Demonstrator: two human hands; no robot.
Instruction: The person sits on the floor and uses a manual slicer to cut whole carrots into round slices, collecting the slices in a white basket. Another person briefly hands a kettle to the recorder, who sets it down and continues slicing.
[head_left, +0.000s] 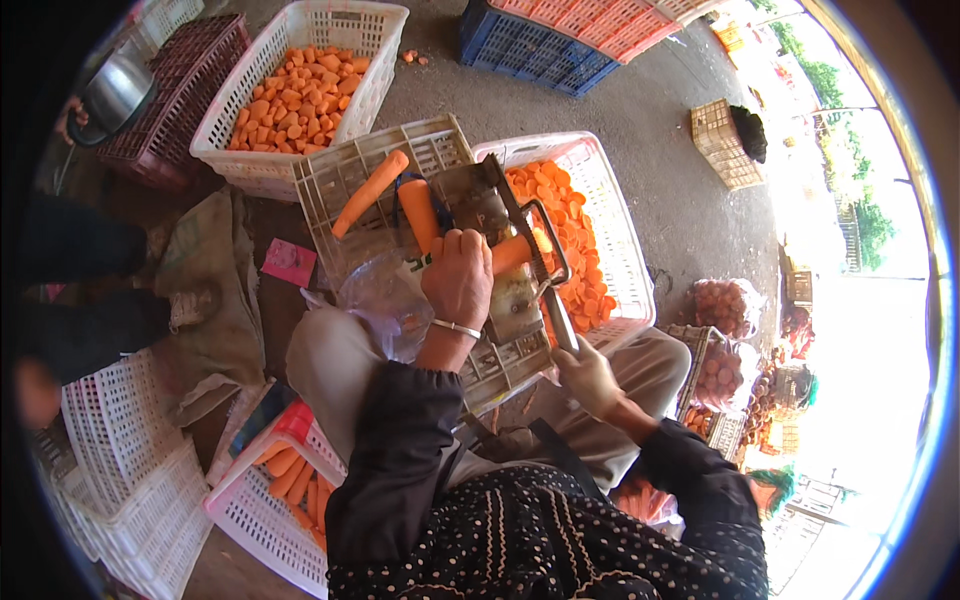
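My left hand (459, 281) is shut on a peeled carrot (511, 255) lying on a worn cutting board (517, 300). The carrot's far end shows ridges and reaches under a hinged slicer blade (517, 206). My right hand (589, 377) grips the blade's metal handle (560, 322), near my right knee. The board rests on an upturned plastic crate (375, 150) in front of me. Two more peeled carrots lie on that crate, one slanted at the left (370, 193) and one beside my left knuckles (417, 214). Just beyond the blade, carrot slices (559, 217) fill much of a white basket (626, 255).
A white basket (375, 82) of carrot chunks stands at the upper left. Whole carrots (296, 480) lie in a tipped basket by my left knee. Stacked crates (540, 49) stand ahead. Another person's legs (90, 300) are at the left; a hand holds a metal pot (116, 94).
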